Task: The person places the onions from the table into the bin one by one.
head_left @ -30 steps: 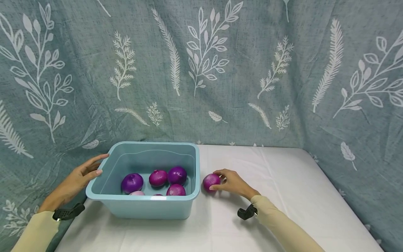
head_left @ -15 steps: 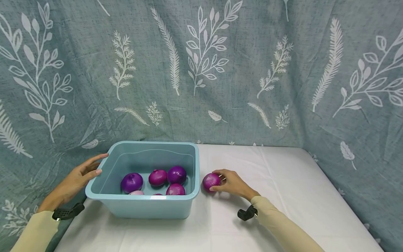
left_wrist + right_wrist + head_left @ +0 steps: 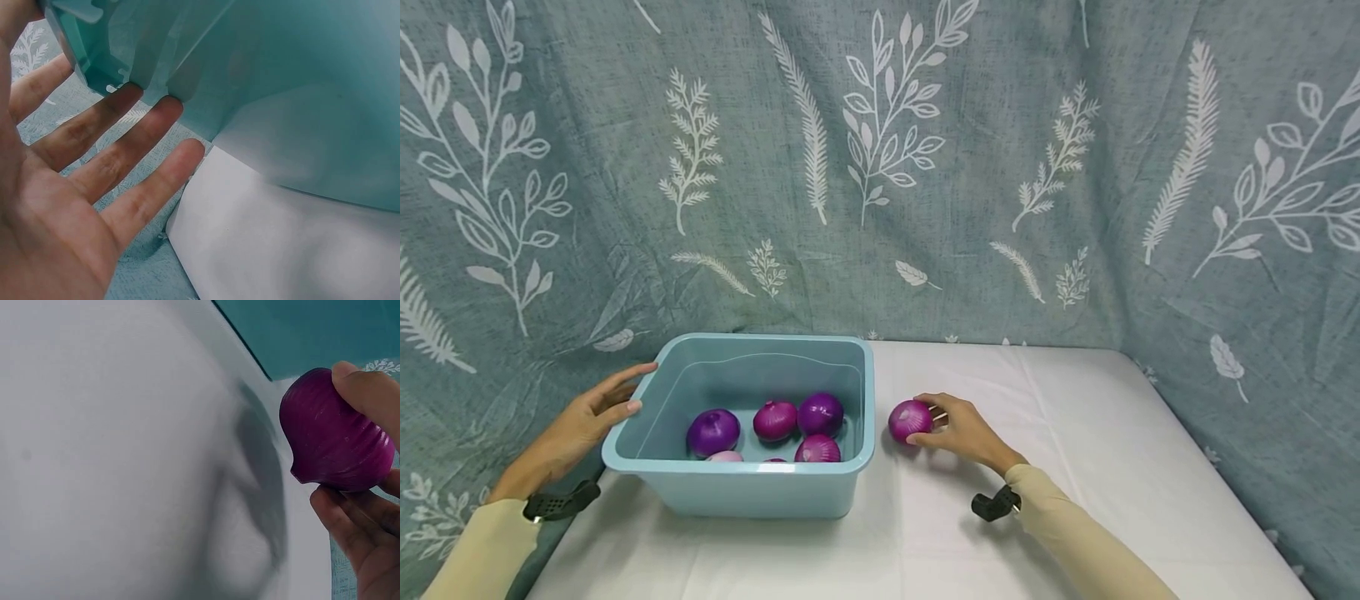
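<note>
My right hand (image 3: 958, 432) pinches a red onion (image 3: 911, 422) between thumb and fingers, just right of the light-blue plastic bin (image 3: 752, 492). In the right wrist view the onion (image 3: 334, 434) is lifted over the white cloth, its pointed end turned down and left, with a shadow below. At the bin's left side, my left hand (image 3: 583, 425) has its thumb and index finger at the rim. The left wrist view shows the other fingers (image 3: 119, 159) extended against the outer wall. Several red onions (image 3: 714, 432) lie inside the bin, some partly hidden by its front wall.
White cloth (image 3: 1037, 500) covers the table, which runs out to the right of the bin. A blue-green leaf-print curtain (image 3: 962, 208) hangs behind the table and along both sides.
My right hand has raised the onion off the cloth and shifted slightly right with it. The left hand stays at the bin's left rim, and the bin keeps its place.
</note>
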Demonstrator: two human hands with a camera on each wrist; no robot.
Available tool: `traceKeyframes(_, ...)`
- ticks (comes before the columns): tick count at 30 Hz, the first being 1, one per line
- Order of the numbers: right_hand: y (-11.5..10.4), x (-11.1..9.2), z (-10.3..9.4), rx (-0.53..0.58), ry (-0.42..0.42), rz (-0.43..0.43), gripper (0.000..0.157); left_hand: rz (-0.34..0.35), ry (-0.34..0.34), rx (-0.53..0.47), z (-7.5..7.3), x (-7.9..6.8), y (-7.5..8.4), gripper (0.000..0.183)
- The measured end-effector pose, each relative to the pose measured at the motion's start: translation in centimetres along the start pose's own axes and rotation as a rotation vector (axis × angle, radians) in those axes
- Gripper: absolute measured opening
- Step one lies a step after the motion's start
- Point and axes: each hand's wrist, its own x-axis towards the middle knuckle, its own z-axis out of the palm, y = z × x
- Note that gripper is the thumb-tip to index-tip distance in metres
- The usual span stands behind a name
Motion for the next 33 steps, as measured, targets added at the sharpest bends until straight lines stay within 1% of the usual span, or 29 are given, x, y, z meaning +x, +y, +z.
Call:
traceKeyframes(5,-0.1,0.0,-0.8,0.026,0.032,0.003,0.074,0.01,-0.006,-0.002,0.0,0.0,0.0,0.063)
traceKeyframes(10,-0.4,0.1,-1.6,0.036,0.053,-0.018,0.07,0.005,0.0,0.007,-0.1,0.1,0.0,0.063)
traceKeyframes(15,-1.1,0.1,-2.2,0.038,0.071,-0.034,0.072,0.005,0.003,0.009,-0.1,0.1,0.0,0.063)
traceKeyframes(24,-2.1,0.2,-2.7,0.022,0.088,-0.069,0.07,0.008,0.002,0.007,0.0,0.0,-0.1,0.063)
traceKeyframes(33,-3.3,0.1,-3.1,0.045,0.088,-0.106,0.071,0.011,-0.002,-0.005,0.1,0.0,-0.1,0.063)
